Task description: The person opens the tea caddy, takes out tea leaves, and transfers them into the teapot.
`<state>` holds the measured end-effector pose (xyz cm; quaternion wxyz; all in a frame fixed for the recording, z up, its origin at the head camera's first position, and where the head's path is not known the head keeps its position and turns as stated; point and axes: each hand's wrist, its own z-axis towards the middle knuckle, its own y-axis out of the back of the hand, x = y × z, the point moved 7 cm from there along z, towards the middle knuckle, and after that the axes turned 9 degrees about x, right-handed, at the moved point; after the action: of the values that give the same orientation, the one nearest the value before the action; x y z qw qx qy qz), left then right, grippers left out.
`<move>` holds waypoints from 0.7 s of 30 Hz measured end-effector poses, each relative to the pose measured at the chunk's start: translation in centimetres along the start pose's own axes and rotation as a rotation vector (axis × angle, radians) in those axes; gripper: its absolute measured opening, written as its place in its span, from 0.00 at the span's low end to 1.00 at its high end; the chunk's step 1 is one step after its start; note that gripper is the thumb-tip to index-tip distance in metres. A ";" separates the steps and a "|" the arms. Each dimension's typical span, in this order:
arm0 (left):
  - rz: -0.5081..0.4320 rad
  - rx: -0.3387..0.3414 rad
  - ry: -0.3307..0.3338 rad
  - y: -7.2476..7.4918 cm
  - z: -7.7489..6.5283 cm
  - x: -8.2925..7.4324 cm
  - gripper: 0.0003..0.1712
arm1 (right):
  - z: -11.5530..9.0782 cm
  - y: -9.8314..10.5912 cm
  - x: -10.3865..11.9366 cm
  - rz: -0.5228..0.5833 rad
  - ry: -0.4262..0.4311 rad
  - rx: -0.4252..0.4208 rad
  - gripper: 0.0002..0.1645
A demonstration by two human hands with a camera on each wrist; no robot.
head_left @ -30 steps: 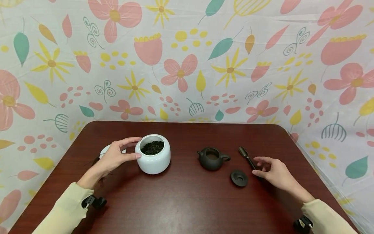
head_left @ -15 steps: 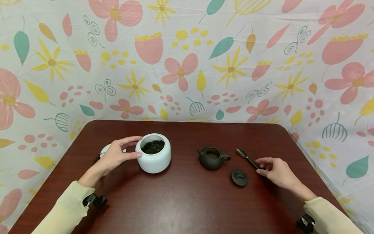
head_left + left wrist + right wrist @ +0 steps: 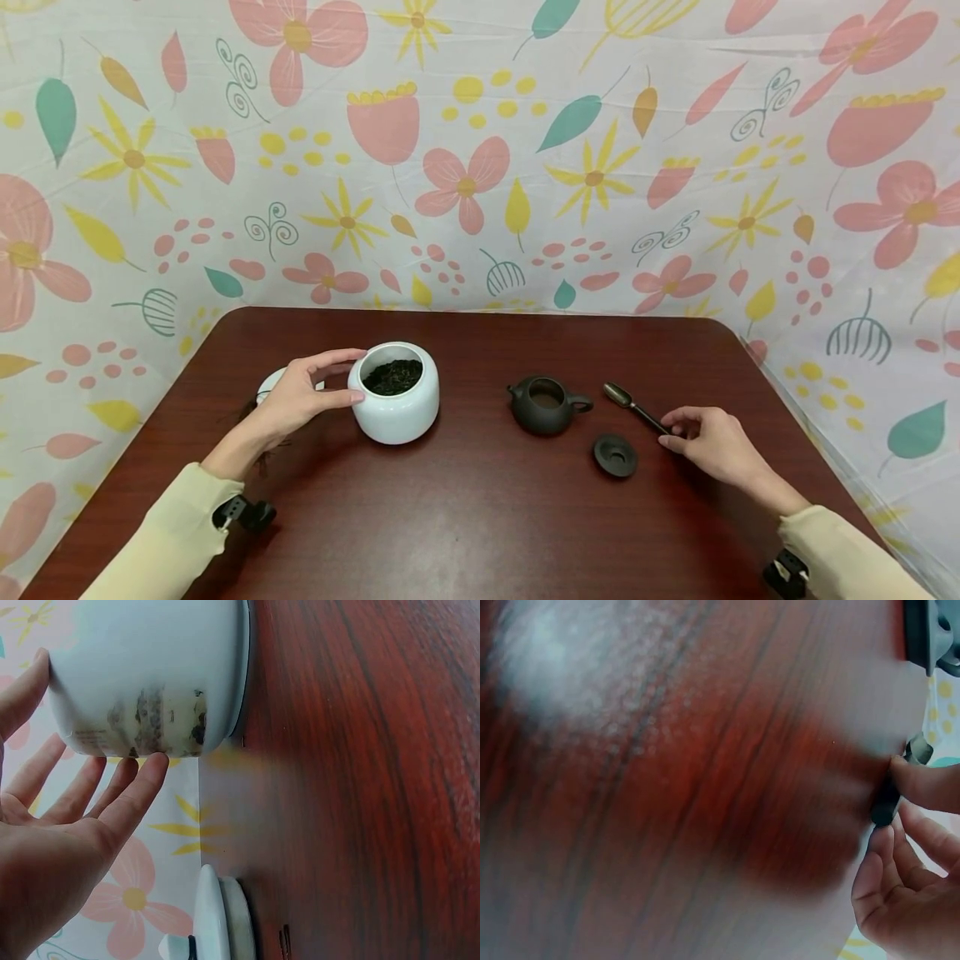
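Observation:
A white ceramic jar point(image 3: 394, 410) filled with dark tea leaves point(image 3: 393, 377) stands at the left of the table. My left hand point(image 3: 302, 398) holds its left side, thumb near the front and fingers toward the back. The left wrist view shows fingertips against the jar point(image 3: 150, 660) and a patterned patch on its wall. At the right, my right hand point(image 3: 708, 437) pinches the handle end of a dark tea scoop point(image 3: 633, 404), whose head points back and left. In the right wrist view, thumb and fingers meet around the black handle point(image 3: 886, 799).
A small dark teapot point(image 3: 547, 408) without its lid stands between the hands, handle to the right. Its round lid point(image 3: 615, 456) lies in front of it. Behind my left hand is the jar's white lid point(image 3: 270, 385), partly hidden. A flowered cloth point(image 3: 480, 167) hangs behind the table point(image 3: 465, 525).
The scoop's head has swung left, flattening its angle, while my right hand has moved slightly right along with the handle. My left hand and the jar have stayed in place.

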<state>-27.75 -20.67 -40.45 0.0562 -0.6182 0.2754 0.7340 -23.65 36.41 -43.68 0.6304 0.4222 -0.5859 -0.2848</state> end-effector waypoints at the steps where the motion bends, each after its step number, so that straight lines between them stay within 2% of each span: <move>1: -0.002 0.000 0.000 0.0 0.0 0.0 0.37 | 0.0 0.0 0.0 -0.001 -0.002 0.001 0.11; 14: 0.001 -0.005 0.007 0.0 0.0 0.0 0.37 | -0.1 0.9 0.0 -0.049 -0.003 -0.039 0.07; 21: -0.002 -0.005 0.011 0.0 0.0 0.2 0.36 | -0.1 2.2 0.5 -0.027 -0.015 -0.082 0.08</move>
<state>-27.78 -20.76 -40.63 0.0541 -0.6228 0.2734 0.7311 -23.75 37.10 -41.55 0.6391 0.4016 -0.5726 -0.3200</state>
